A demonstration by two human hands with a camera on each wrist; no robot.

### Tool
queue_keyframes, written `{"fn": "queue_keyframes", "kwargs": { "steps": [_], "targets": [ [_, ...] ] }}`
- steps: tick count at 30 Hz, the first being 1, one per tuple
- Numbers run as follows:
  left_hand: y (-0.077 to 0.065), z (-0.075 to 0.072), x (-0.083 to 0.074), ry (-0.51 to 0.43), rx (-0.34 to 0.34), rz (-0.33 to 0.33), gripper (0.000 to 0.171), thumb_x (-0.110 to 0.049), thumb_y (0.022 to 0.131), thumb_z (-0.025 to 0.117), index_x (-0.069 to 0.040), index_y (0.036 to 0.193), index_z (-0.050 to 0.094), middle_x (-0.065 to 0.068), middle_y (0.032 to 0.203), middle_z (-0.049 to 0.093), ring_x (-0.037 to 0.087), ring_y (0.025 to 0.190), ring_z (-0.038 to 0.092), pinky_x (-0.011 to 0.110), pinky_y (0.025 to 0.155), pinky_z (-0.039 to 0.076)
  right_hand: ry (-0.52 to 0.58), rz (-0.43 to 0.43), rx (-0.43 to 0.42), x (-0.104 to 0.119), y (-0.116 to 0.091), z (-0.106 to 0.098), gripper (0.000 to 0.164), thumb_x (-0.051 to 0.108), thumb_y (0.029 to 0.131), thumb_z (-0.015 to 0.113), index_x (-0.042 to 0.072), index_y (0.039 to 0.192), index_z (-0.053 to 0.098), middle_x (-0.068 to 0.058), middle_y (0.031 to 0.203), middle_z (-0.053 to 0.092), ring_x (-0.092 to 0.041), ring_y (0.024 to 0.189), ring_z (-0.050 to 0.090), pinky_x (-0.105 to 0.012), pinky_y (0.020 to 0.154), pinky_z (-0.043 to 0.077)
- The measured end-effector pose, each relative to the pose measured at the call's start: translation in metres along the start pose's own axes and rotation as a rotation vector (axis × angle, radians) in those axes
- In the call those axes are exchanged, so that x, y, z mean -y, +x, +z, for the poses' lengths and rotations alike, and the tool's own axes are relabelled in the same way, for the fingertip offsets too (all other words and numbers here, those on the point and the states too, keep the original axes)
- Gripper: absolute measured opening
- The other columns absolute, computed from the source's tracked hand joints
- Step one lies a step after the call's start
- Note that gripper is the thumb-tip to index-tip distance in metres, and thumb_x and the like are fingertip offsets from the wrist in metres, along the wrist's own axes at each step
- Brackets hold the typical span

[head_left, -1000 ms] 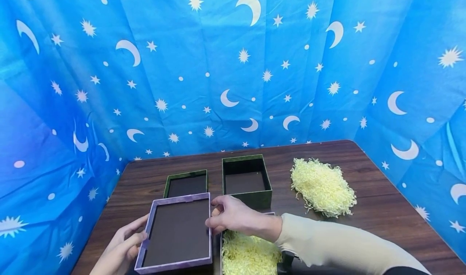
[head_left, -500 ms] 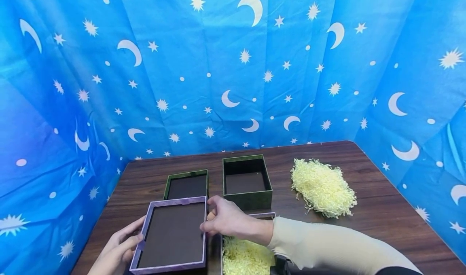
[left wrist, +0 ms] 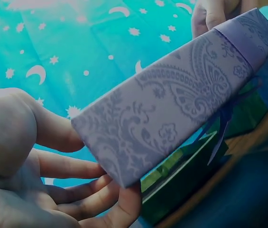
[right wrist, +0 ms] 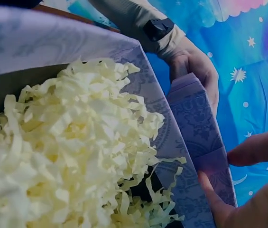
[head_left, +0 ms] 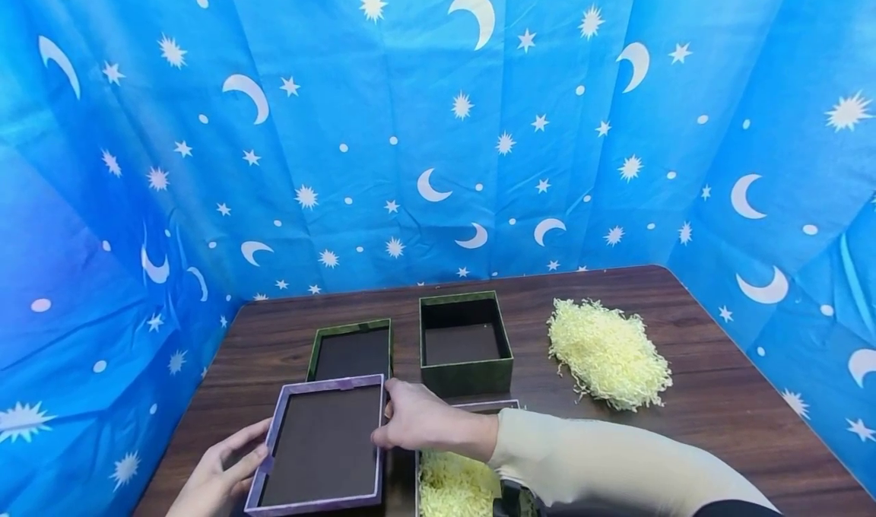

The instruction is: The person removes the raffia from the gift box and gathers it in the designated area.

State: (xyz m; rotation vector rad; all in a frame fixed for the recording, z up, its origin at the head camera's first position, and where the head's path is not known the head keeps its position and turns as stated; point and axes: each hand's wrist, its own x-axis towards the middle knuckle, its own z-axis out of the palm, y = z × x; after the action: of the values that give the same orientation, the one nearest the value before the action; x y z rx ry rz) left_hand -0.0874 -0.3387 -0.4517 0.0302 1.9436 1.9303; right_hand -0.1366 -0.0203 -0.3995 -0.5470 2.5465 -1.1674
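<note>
A shallow lavender box lid (head_left: pixel 325 445), dark inside, is held tilted with its hollow side up in the head view. My left hand (head_left: pixel 220 471) grips its left edge, thumb above and fingers below. At the right edge, my right hand (head_left: pixel 433 422) pinches the rim between thumb and fingers. Paisley print and a ribbon band (left wrist: pixel 240 40) show on the lid's side in the left wrist view, with a loose ribbon end (left wrist: pixel 225 130) hanging under it. Right of the lid stands a lavender box (right wrist: pixel 171 137) filled with pale yellow shredded paper (right wrist: pixel 77 152), partly hidden by my right arm.
Behind the lavender lid lies a green lid (head_left: pixel 352 350), hollow side up. A deep green box (head_left: pixel 472 376) stands to its right. Farther right, a loose heap of yellow shredded paper (head_left: pixel 609 353) rests on the brown table (head_left: pixel 725 403). Blue star-patterned cloth surrounds the table.
Both hands have shifted the lavender lid a little left and nearer to me. More of the filled lavender box's far rim shows.
</note>
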Motion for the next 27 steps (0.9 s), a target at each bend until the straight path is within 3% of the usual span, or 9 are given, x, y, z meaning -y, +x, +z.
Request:
{"fn": "queue_keyframes", "kwargs": {
  "steps": [2, 6, 8, 13, 17, 20, 24, 26, 27],
  "targets": [
    [0.001, -0.001, 0.003, 0.018, 0.001, 0.002, 0.042, -0.019, 0.104, 0.045, -0.017, 0.146, 0.042, -0.007, 0.12, 0.061, 0.019, 0.107, 0.065, 0.042, 0.088, 0.056, -0.047, -0.006, -0.005, 0.0, 0.001, 0.003, 0.035, 0.013, 0.066, 0.077, 0.009, 0.092, 0.055, 0.008, 0.069, 0.054, -0.007, 0.059, 0.051, -0.022, 0.057, 0.043],
    [0.001, -0.004, 0.005, 0.074, -0.005, 0.004, 0.059, -0.019, 0.105, 0.045, 0.009, 0.151, 0.02, -0.005, 0.125, 0.058, 0.016, 0.106, 0.065, 0.038, 0.087, 0.056, -0.134, -0.015, -0.022, 0.001, 0.004, 0.006, 0.034, 0.017, 0.064, 0.079, 0.013, 0.085, 0.052, 0.009, 0.069, 0.052, -0.008, 0.061, 0.05, -0.021, 0.057, 0.043],
    [0.001, -0.005, 0.006, 0.103, -0.004, 0.005, 0.063, -0.019, 0.105, 0.044, 0.013, 0.149, 0.014, -0.002, 0.129, 0.056, 0.014, 0.105, 0.065, 0.037, 0.087, 0.056, -0.156, -0.014, -0.023, 0.002, 0.004, 0.008, 0.036, 0.018, 0.064, 0.08, 0.013, 0.085, 0.051, 0.009, 0.069, 0.052, -0.008, 0.061, 0.05, -0.022, 0.057, 0.044],
    [0.002, -0.006, 0.008, 0.159, -0.018, -0.008, 0.065, -0.02, 0.105, 0.044, 0.014, 0.149, 0.011, 0.012, 0.139, 0.05, 0.012, 0.105, 0.064, 0.037, 0.088, 0.056, -0.209, -0.013, -0.025, 0.003, 0.007, 0.011, 0.038, 0.019, 0.063, 0.082, 0.013, 0.085, 0.051, 0.007, 0.069, 0.054, -0.012, 0.065, 0.054, -0.024, 0.059, 0.047],
    [0.004, -0.004, 0.009, 0.205, -0.05, -0.012, 0.067, -0.022, 0.104, 0.046, 0.014, 0.149, 0.011, 0.033, 0.145, 0.035, 0.01, 0.105, 0.063, 0.039, 0.087, 0.056, -0.273, 0.005, -0.018, 0.005, 0.01, 0.012, 0.046, 0.021, 0.064, 0.084, 0.007, 0.097, 0.054, 0.001, 0.077, 0.061, -0.017, 0.077, 0.063, -0.027, 0.068, 0.052],
    [0.006, -0.004, 0.01, 0.218, -0.05, -0.002, 0.067, -0.022, 0.104, 0.046, 0.015, 0.148, 0.011, 0.04, 0.147, 0.026, 0.009, 0.105, 0.063, 0.039, 0.088, 0.056, -0.317, 0.02, -0.013, 0.007, 0.013, 0.014, 0.059, 0.023, 0.064, 0.085, 0.002, 0.109, 0.053, -0.006, 0.087, 0.067, -0.021, 0.086, 0.067, -0.028, 0.074, 0.054],
    [0.008, -0.007, 0.015, 0.202, -0.039, 0.004, 0.066, -0.02, 0.104, 0.047, 0.015, 0.148, 0.014, 0.036, 0.146, 0.03, 0.008, 0.106, 0.063, 0.036, 0.088, 0.056, -0.344, 0.028, -0.01, 0.009, 0.017, 0.017, 0.071, 0.024, 0.064, 0.086, -0.002, 0.12, 0.051, -0.009, 0.09, 0.069, -0.021, 0.088, 0.068, -0.027, 0.075, 0.055],
    [0.008, -0.01, 0.018, 0.182, -0.035, 0.002, 0.061, -0.019, 0.103, 0.048, 0.011, 0.149, 0.021, 0.028, 0.143, 0.04, 0.007, 0.105, 0.063, 0.035, 0.088, 0.056, -0.354, 0.026, -0.006, 0.009, 0.018, 0.02, 0.076, 0.024, 0.064, 0.086, -0.004, 0.124, 0.049, -0.006, 0.084, 0.068, -0.02, 0.084, 0.068, -0.026, 0.074, 0.055],
    [0.007, -0.012, 0.019, 0.172, -0.031, 0.001, 0.056, -0.019, 0.103, 0.049, 0.003, 0.15, 0.029, 0.021, 0.14, 0.045, 0.007, 0.105, 0.063, 0.034, 0.087, 0.056, -0.361, 0.022, -0.004, 0.009, 0.018, 0.021, 0.077, 0.024, 0.064, 0.086, -0.005, 0.125, 0.048, -0.005, 0.081, 0.068, -0.019, 0.082, 0.068, -0.026, 0.073, 0.055]
  ]
}}
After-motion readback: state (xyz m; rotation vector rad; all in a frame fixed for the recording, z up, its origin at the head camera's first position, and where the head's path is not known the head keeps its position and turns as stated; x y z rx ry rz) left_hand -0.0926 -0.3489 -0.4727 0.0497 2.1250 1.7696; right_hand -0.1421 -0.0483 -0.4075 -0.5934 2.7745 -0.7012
